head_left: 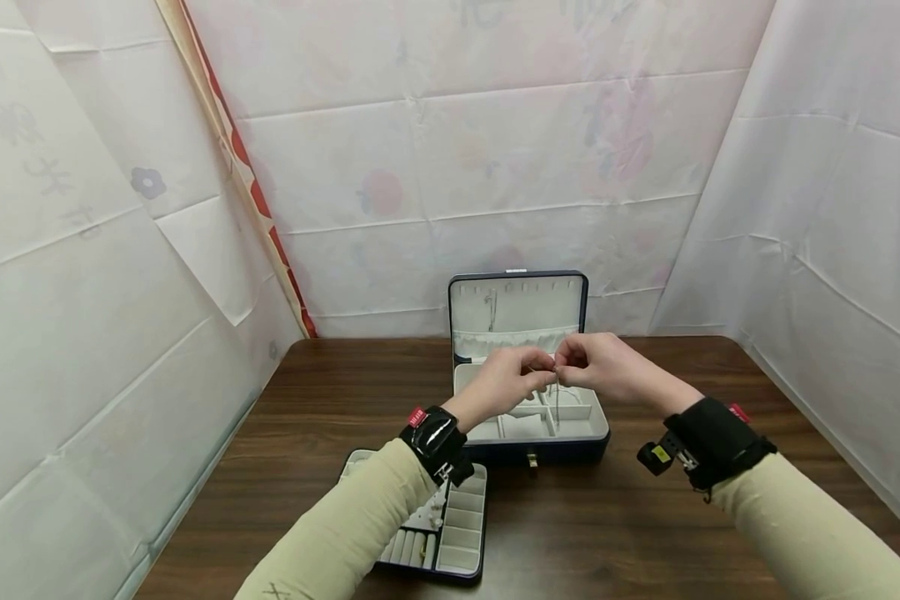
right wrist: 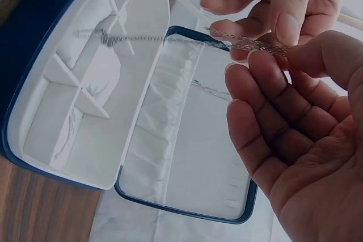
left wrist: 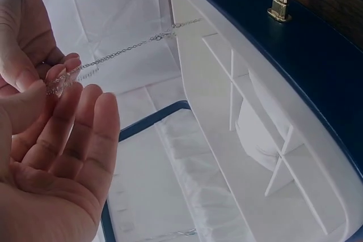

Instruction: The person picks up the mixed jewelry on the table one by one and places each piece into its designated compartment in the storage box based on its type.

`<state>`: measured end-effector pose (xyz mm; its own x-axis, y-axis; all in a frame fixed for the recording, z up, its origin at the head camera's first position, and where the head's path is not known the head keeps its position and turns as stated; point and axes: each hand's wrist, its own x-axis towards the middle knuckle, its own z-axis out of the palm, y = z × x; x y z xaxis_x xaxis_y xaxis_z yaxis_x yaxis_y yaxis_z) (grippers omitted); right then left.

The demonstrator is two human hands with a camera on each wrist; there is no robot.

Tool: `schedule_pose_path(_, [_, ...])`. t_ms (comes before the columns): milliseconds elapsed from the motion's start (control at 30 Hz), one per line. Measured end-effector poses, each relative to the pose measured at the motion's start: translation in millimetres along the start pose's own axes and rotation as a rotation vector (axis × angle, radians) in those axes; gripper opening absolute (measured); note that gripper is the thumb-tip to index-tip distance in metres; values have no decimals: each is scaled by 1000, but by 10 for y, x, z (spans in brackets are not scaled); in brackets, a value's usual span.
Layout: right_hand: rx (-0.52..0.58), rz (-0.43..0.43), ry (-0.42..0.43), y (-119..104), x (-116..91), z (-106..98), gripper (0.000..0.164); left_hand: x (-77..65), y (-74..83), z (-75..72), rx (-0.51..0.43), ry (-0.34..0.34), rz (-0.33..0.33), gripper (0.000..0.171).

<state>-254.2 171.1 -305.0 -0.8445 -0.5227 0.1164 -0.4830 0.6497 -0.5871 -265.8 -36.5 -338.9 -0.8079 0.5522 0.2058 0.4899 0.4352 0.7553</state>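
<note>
Over the open navy jewelry box (head_left: pixel 562 451), both hands meet at a thin silver chain necklace (left wrist: pixel 119 52). My left hand (head_left: pixel 501 385) pinches the chain between thumb and fingers. Right beside it, my right hand (head_left: pixel 607 364) pinches the chain too, with thumb against fingers. In the right wrist view, the bunched part of the chain (right wrist: pixel 255 45) lies across the fingertips, and the rest hangs down toward the compartments. The raised white-lined lid (head_left: pixel 516 307) stands behind the hands, with another silver necklace (head_left: pixel 491 310) hanging from it at the left.
White dividers (left wrist: pixel 258 109) split the box, and a pale cushion (head_left: pixel 523 426) sits in one compartment. A jewelry tray (head_left: pixel 461 533) with ring rolls (head_left: pixel 407 547) lies at front left, partly under the left sleeve. White sheeting (head_left: pixel 495 150) surrounds the wooden table (head_left: pixel 607 533).
</note>
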Motion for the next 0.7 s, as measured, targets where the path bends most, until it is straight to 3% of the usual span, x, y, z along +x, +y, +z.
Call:
schedule_pose_path(367, [66,6,-29,38,-2,39,4,-7,-43,-22,-3,-1,23,10])
schedule_pose_path(700, [100,10,-51,91,8,69,6,-7,-55,-33,-76,-28,-8,16])
